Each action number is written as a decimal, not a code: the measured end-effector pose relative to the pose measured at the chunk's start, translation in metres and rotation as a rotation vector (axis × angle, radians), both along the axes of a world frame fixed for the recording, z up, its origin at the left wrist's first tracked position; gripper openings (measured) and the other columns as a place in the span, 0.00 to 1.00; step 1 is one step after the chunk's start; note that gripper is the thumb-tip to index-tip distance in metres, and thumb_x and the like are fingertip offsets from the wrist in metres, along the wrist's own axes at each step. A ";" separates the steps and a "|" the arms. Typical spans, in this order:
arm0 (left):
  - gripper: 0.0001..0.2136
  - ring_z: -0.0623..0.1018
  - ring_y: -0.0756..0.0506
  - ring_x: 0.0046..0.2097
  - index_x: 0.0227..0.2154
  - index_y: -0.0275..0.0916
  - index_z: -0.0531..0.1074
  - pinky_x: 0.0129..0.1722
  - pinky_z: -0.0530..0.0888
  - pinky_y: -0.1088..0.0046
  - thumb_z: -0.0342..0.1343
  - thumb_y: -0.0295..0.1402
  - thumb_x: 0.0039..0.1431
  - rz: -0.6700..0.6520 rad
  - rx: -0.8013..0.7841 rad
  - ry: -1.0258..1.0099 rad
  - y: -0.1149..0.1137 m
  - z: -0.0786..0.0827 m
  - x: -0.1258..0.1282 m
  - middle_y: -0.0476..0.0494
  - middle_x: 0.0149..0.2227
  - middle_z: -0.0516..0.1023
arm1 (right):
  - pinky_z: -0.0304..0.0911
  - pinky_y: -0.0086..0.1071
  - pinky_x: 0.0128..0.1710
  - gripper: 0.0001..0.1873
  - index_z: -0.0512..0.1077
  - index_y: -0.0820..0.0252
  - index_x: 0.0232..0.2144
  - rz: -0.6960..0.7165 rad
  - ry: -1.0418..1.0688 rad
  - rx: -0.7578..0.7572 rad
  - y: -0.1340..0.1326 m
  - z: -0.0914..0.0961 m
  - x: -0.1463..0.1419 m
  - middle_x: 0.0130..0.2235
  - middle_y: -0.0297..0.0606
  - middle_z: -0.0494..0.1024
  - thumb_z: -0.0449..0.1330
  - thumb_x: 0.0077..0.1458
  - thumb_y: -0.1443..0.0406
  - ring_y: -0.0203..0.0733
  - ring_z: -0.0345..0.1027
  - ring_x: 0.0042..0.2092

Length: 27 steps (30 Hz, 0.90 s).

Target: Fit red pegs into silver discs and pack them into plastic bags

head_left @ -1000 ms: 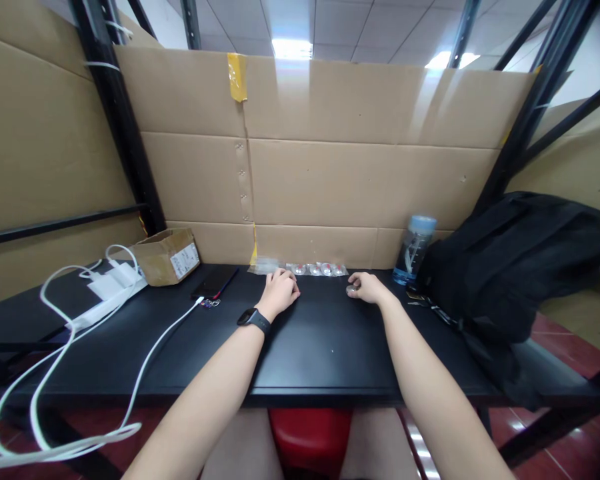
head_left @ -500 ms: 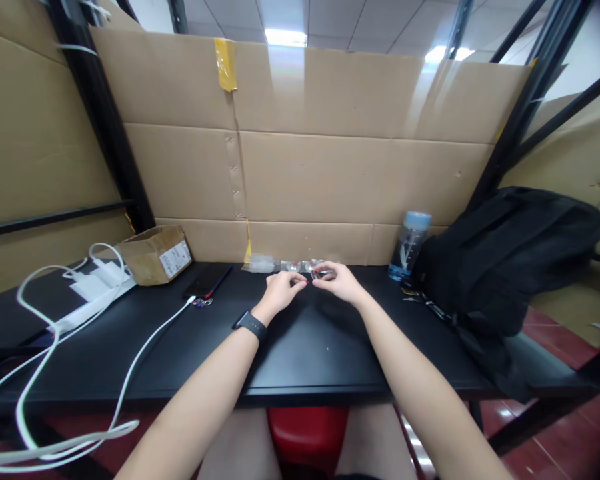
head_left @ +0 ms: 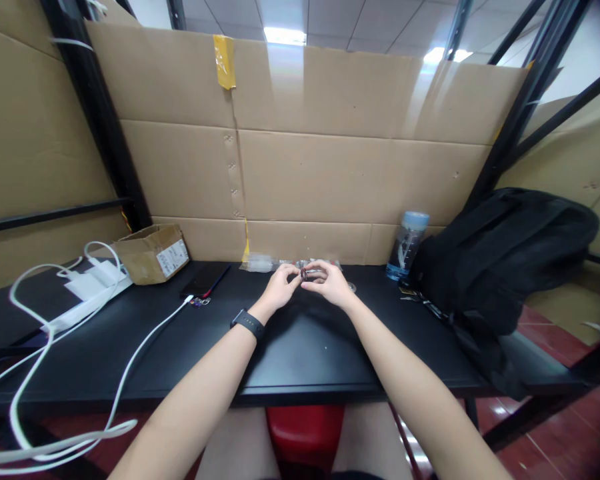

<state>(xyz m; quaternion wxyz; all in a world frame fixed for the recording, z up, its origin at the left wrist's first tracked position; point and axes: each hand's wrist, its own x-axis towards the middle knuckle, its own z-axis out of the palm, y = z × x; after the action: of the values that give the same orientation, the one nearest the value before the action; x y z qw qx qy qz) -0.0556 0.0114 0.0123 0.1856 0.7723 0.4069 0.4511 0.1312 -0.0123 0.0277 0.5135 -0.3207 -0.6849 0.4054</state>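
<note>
My left hand, with a black watch on its wrist, and my right hand meet above the black table near its back edge. Both pinch one small dark, ring-like object between their fingertips. Just behind my hands, a row of small clear packets lies along the cardboard wall. One small clear piece rests on the table right of my right hand.
A blue-capped water bottle and a black backpack stand to the right. To the left are a dark phone, a small cardboard box, a white charger and its long white cable.
My hands lay apart on the table a second ago. They have come together in front of the packets and lifted a small object between their fingertips. The view shifted slightly.
</note>
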 end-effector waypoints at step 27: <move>0.10 0.72 0.37 0.56 0.40 0.45 0.76 0.56 0.66 0.54 0.51 0.27 0.62 0.418 -0.021 0.273 -0.005 0.015 -0.028 0.42 0.50 0.75 | 0.63 0.35 0.49 0.08 0.71 0.59 0.24 -0.267 -0.632 0.330 0.013 0.003 0.030 0.42 0.41 0.78 0.58 0.55 0.69 0.43 0.71 0.45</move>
<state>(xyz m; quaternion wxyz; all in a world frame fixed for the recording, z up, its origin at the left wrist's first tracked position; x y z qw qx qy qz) -0.0840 0.0060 0.0277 0.0395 0.7232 0.5836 0.3671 0.1610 0.0012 0.0308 0.3700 -0.4295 -0.8177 0.1001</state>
